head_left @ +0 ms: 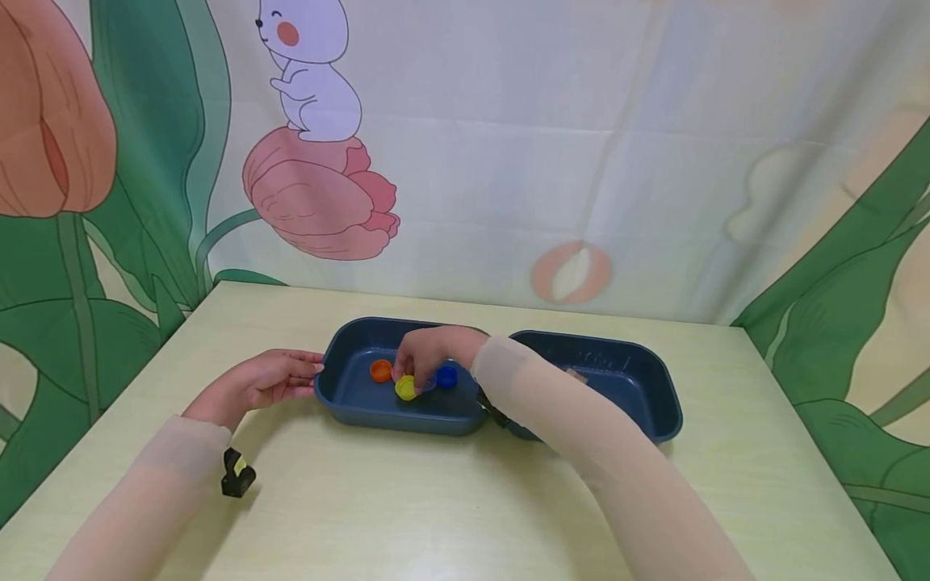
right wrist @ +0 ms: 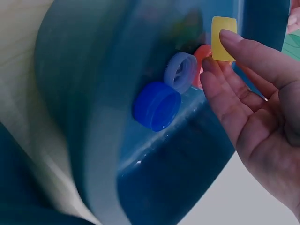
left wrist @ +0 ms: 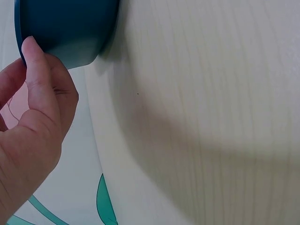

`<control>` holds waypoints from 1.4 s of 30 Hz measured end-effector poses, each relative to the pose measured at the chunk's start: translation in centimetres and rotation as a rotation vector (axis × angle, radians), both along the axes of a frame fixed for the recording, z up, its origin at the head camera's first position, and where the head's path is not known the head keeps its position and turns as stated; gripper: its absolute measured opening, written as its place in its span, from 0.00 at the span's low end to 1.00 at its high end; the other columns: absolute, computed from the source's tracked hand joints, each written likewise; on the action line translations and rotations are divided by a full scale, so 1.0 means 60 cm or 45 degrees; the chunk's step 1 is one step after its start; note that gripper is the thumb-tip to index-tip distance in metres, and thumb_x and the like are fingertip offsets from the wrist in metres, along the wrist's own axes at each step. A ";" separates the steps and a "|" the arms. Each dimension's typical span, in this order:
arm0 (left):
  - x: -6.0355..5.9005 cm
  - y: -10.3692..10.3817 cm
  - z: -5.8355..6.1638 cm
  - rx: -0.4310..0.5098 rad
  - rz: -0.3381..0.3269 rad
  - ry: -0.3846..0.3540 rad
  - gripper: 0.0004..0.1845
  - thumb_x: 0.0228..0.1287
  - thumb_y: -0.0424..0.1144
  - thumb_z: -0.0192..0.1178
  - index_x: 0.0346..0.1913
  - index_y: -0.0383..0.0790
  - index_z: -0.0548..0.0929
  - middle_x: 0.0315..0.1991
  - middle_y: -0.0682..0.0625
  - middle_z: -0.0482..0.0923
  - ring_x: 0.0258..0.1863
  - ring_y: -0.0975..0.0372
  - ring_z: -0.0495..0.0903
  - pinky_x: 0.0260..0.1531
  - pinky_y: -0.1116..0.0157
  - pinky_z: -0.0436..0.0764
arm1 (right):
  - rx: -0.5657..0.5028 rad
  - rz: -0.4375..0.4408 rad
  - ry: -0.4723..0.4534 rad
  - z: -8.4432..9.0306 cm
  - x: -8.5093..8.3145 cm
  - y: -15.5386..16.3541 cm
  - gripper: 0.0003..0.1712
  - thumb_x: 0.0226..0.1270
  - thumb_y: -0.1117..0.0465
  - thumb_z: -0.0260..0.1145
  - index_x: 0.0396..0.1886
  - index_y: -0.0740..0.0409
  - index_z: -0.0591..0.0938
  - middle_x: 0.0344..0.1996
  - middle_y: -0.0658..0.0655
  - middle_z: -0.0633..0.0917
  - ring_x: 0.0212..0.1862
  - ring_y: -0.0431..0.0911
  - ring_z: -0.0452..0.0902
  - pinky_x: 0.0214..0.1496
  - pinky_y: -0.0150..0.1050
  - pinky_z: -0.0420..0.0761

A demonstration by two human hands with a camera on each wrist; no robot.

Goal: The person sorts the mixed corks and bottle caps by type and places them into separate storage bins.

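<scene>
My left hand (head_left: 272, 378) is at the left end of a dark blue tub (head_left: 407, 421). Thumb and fingers hold its rim, seen closer in the left wrist view, where the tub (left wrist: 70, 28) fills the top corner. Inside that tub my right hand (head_left: 429, 353) pinches a yellow bottle cap (right wrist: 224, 40) between thumb and fingers. An orange bottle cap (head_left: 380, 370) lies to the left of this hand, and a blue bottle cap (head_left: 446, 377) to its right. Beside the blue one is a pale translucent bottle cap (right wrist: 181, 72), mostly hidden in the head view.
A second dark blue tub (head_left: 657, 387) stands close on the right, partly behind the right sleeve. Something small and beige (head_left: 576, 375) shows inside it. Both tubs rest on a pale wooden table (head_left: 436, 516), with a printed cloth (head_left: 494, 161) hanging behind.
</scene>
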State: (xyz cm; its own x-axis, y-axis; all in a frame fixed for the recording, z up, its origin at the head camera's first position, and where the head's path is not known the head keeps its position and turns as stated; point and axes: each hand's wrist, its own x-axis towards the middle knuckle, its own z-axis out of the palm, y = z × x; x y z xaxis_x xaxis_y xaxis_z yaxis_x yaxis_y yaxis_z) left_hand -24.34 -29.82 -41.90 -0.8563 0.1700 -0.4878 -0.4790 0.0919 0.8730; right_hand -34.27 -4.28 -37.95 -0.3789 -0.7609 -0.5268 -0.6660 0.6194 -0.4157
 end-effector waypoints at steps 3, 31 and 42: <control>0.000 -0.001 -0.001 -0.002 0.004 -0.001 0.27 0.80 0.34 0.50 0.75 0.25 0.60 0.33 0.57 0.87 0.33 0.70 0.86 0.40 0.74 0.88 | 0.001 0.013 0.014 0.000 0.005 -0.002 0.21 0.67 0.69 0.71 0.59 0.61 0.84 0.57 0.60 0.86 0.47 0.45 0.75 0.66 0.40 0.82; 0.004 0.002 -0.002 0.019 0.000 0.023 0.25 0.79 0.32 0.49 0.73 0.24 0.61 0.32 0.58 0.87 0.32 0.70 0.86 0.39 0.74 0.88 | 0.053 0.102 0.136 -0.022 0.020 -0.014 0.18 0.65 0.68 0.72 0.54 0.60 0.84 0.49 0.56 0.84 0.46 0.44 0.72 0.57 0.35 0.80; 0.004 0.003 0.002 0.019 0.016 0.017 0.25 0.79 0.32 0.50 0.73 0.24 0.62 0.32 0.57 0.87 0.32 0.70 0.86 0.39 0.75 0.88 | 0.077 0.099 0.184 -0.021 0.026 -0.014 0.19 0.65 0.70 0.71 0.55 0.59 0.83 0.52 0.57 0.83 0.45 0.44 0.71 0.54 0.34 0.81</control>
